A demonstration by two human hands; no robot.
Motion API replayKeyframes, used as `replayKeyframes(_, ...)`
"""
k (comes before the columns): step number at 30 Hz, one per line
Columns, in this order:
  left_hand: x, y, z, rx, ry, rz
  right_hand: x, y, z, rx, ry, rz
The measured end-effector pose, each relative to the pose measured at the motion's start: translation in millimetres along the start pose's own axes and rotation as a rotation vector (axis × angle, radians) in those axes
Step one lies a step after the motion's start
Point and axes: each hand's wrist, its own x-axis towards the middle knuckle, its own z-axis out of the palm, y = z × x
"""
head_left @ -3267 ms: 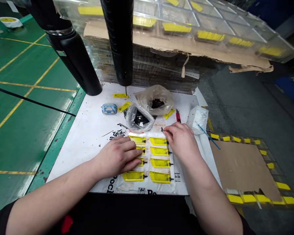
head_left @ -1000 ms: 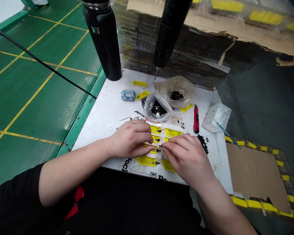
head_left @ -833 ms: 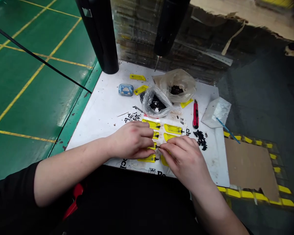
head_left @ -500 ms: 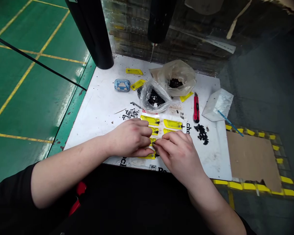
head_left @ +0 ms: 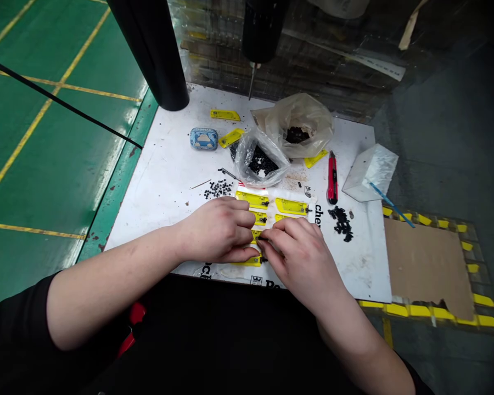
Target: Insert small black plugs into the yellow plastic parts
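My left hand point(head_left: 226, 230) rests on the table with curled fingers pressing on a yellow plastic piece point(head_left: 256, 234), most of which they hide. From the other side my right hand point(head_left: 300, 252) pinches a small black part point(head_left: 260, 238) at that piece's right end. More yellow pieces lie in two columns around my hands, among them an upper left one point(head_left: 251, 198) and an upper right one point(head_left: 291, 206). Black parts sit at their right ends. A pile of small black pieces point(head_left: 218, 189) lies beyond my left hand, and longer black parts point(head_left: 341, 223) are heaped beyond my right.
Behind the hands stand two plastic bags, a front one point(head_left: 247, 164) and a rear one point(head_left: 319, 118), holding black parts. A red utility knife point(head_left: 332, 178), a blue tin point(head_left: 203, 139) and a white block point(head_left: 370, 173) lie around. A driver bit point(head_left: 252, 82) hangs above the back edge.
The camera view has shifted slightly. Both hands stay at the same yellow piece, with barely any visible finger movement.
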Motion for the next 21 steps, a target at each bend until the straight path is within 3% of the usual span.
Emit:
replayKeyframes(9, 1.4, -1.1, 0.1, -0.07, 0.028, 0.004, -3.8, 2.3, -7.1, 0.041, 0.058, -0.004)
replayKeyframes(21, 2.7, 3.9, -0.4, -0.019, -0.028, 0.004, -3.6, 9.3, -5.1, -0.008, 0.003, 0.007)
